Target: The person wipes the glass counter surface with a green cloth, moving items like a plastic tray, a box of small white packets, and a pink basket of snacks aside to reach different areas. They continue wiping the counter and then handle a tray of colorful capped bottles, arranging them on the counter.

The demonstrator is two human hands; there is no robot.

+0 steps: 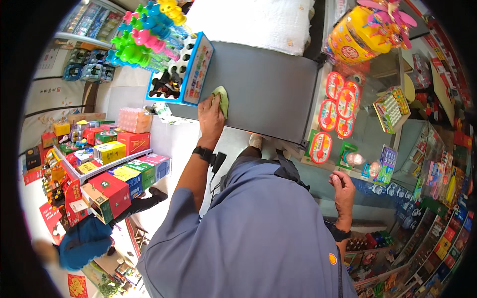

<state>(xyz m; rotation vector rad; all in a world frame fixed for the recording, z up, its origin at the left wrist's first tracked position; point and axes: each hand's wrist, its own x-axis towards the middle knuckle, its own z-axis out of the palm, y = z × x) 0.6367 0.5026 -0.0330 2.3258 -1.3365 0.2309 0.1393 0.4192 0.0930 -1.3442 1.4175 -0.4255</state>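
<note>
My left hand (211,116) presses a folded light-green cloth (222,100) onto the left part of a dark grey counter top (266,89). Just beyond that hand stands a blue-edged cardboard display box (197,70), which holds several bubble wands (149,41) with coloured animal-shaped tops. My right hand (343,190) hangs in the air at the right, its fingers loosely curled with nothing visible in them. It is nearest to the front edge of a glass display counter (298,167), where small packaged goods (353,158) lie.
Red-and-white oval packs (346,104) and a yellow tub (354,37) sit on the glass counter. White wrapped goods (253,22) cover the counter's far end. Boxed goods (108,186) fill a stand at left, where another person (84,242) is. Stocked shelves (436,238) line the right.
</note>
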